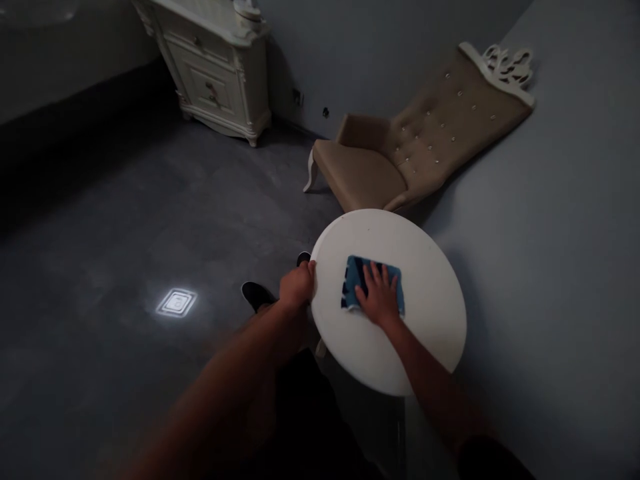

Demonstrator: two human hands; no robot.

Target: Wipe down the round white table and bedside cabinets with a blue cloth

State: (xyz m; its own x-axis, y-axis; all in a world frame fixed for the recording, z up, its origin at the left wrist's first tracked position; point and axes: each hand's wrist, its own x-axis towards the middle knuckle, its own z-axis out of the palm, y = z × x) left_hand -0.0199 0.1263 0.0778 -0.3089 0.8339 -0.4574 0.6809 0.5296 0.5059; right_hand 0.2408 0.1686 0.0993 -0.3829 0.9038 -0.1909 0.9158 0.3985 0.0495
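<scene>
A round white table [430, 280] stands in front of me, close to the wall. On its top lies a folded blue cloth [353, 273] with dark patches. My right hand [379, 293] rests flat on the cloth, its fingers spread, pressing it against the tabletop. At the table's left edge, my left hand [297, 287] is closed around the rim. The underside of that grip is hidden.
A tan tufted armchair [365, 170] with a carved white crest stands just behind the table. Farther back is a white cabinet [210, 80] with a small container [247, 15] on top. A lit square pattern [177, 303] shows on the grey floor [125, 220]; my shoe [256, 295] is beside the table.
</scene>
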